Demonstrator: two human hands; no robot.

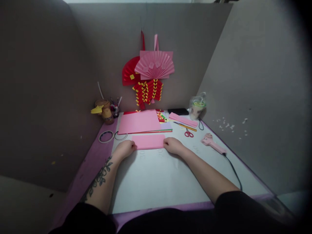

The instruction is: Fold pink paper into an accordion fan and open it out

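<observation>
Head view shows the left hand (125, 149) and right hand (174, 145) pinching opposite short ends of one pink paper (148, 142), flat, smooth and rectangular, at the desk (156, 185), before one larger pink sheet (139, 122). Nearby: two tape rolls (106, 142), one pair of scissors (188, 132), one glue gun (214, 144).

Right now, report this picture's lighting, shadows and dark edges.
Head view: dim light, the grey left panel darker than the grey right panel; head view: soft shadows near the bare left hand and bare right hand gripping the pink rectangular paper; head view: blurred black border at far right.
</observation>
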